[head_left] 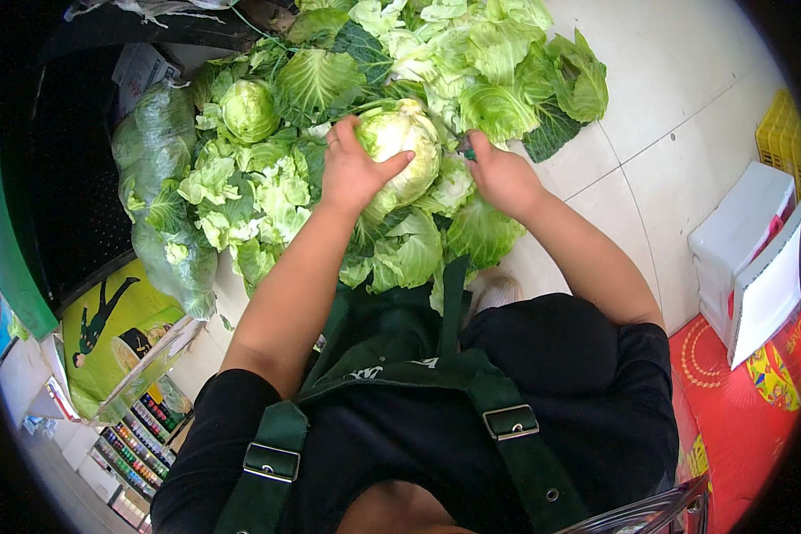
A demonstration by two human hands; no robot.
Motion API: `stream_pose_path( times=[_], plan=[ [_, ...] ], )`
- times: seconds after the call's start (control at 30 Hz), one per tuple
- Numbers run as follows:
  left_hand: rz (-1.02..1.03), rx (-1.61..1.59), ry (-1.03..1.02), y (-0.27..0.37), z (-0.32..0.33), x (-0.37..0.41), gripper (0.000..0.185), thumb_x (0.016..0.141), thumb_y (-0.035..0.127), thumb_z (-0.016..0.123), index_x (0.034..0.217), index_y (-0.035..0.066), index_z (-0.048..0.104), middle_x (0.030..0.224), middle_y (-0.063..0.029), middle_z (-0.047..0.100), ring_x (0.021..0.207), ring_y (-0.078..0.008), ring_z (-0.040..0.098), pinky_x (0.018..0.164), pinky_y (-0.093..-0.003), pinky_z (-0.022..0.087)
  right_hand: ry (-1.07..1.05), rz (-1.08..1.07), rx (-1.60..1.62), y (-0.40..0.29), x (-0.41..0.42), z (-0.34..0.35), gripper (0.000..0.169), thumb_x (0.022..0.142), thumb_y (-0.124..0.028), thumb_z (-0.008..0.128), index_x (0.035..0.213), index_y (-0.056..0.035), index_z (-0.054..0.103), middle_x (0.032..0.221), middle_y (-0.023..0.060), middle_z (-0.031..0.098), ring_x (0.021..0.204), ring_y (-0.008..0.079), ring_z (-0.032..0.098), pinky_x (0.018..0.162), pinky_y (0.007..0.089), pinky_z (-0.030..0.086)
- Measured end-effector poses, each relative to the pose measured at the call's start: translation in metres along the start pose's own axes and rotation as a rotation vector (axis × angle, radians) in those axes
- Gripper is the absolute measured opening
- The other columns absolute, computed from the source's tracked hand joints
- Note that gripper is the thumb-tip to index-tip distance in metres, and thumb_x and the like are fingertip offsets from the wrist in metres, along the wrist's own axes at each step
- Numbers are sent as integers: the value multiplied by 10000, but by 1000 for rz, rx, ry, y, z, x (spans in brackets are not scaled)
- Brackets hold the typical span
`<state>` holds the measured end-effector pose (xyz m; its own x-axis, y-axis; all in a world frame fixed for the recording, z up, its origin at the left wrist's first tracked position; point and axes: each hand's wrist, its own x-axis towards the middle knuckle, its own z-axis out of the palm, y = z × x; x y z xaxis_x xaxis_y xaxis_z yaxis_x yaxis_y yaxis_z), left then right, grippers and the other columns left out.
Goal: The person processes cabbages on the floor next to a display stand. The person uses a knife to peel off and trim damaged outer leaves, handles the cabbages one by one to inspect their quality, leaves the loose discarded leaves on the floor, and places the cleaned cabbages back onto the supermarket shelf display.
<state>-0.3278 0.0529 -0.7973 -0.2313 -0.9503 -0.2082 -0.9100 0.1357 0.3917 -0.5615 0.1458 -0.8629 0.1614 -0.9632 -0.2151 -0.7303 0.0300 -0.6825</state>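
Note:
My left hand (pixel 358 162) grips a pale green cabbage head (pixel 410 143) from its left side, thumb spread across the leaves. The cabbage's whitish cut stem end points away from me. Just right of it, my right hand (pixel 500 167) is closed around the dark green handle of a knife (pixel 468 148); most of the blade is hard to make out. Loose cabbage leaves (pixel 407 250) lie under and around both hands. Another trimmed cabbage head (pixel 248 111) rests among the leaves at the upper left.
A plastic-wrapped bundle of cabbages (pixel 163 167) lies left beside a black bin-like container (pixel 73 180). Pale floor tiles (pixel 674 100) extend to the right. White foam boxes (pixel 741 227), a red printed carton (pixel 727 394) and a yellow crate (pixel 784 137) stand at the right edge.

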Motion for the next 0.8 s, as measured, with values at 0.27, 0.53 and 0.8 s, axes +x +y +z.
stream_pose_path(
  times=[0.27,0.53,0.8],
  plan=[
    [30,71,32,-5,7,-4,1090,645,511,849,1388,-80,312,1315,-320,461,1199,-474,463,1034,-502,410,-251,-137,-391,-33,6,-52,153,981,-182,457,1040,-42,436,851,176,675,669,363,672,560,458,529],
    [-80,28,-62,-1,4,10,1069,669,516,826,1389,-86,314,1343,-311,443,1212,-470,455,1048,-489,402,-291,-31,-270,-33,57,-28,200,967,-143,423,1116,-11,440,836,190,682,732,369,683,611,479,539],
    [16,115,-82,4,-1,0,1063,665,477,832,1416,-63,308,1373,-274,430,1234,-446,439,1051,-492,396,-472,321,-3,-59,71,-56,337,1000,-243,352,1081,27,537,927,246,683,863,412,677,780,486,532]
  ],
)
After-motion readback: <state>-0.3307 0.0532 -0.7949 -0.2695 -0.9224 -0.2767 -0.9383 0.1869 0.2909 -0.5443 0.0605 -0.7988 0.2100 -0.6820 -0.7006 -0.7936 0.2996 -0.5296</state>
